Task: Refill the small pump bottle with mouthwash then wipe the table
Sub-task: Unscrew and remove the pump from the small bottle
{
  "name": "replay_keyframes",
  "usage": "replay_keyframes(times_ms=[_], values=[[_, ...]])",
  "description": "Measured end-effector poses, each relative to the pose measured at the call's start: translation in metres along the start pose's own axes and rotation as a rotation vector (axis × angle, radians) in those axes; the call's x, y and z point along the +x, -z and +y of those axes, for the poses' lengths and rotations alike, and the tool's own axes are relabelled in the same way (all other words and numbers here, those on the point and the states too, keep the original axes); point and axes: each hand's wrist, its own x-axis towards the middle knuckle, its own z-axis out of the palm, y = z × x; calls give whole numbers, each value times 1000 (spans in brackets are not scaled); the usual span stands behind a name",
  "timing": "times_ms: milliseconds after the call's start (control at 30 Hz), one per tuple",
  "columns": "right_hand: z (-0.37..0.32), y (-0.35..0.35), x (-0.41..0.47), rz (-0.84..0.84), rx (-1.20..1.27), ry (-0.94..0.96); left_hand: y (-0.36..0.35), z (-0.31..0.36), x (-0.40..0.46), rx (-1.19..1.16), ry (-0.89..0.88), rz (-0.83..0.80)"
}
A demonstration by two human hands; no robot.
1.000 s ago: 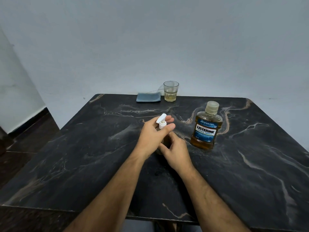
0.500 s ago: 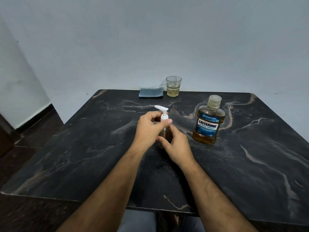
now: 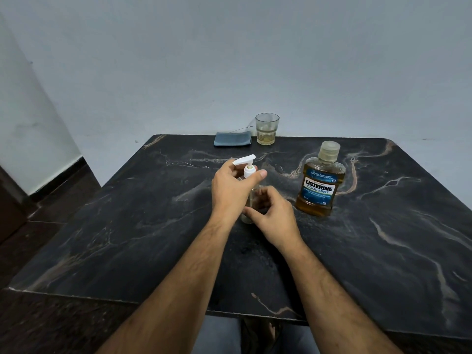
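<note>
A small clear pump bottle (image 3: 253, 198) with a white pump head (image 3: 246, 164) stands upright at the middle of the dark marble table (image 3: 127, 226). My left hand (image 3: 231, 190) pinches the white collar just under the pump head. My right hand (image 3: 273, 218) grips the bottle's clear body from the right and hides most of it. The mouthwash bottle (image 3: 319, 185), amber liquid with a blue label and a capped top, stands upright to the right of my hands, apart from them. A folded blue-grey cloth (image 3: 232, 142) lies at the table's far edge.
A glass (image 3: 267, 129) with a little yellowish liquid stands at the far edge beside the cloth, with a thin wire behind it. A pale wall rises behind the table. Dark floor and a wall corner lie to the left.
The pump head has turned in my left hand: its nozzle pointed up-right, then left, and now points left and slightly up. My right hand keeps hold of the bottle body. The camera view has shifted.
</note>
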Motion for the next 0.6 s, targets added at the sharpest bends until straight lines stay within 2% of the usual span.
replay_keyframes(times_ms=[433,600], values=[[0,1,0,-9,-19,-18,29,44,18,-244,37,39],[1,3,0,3,-25,-19,53,57,26,-316,146,93]])
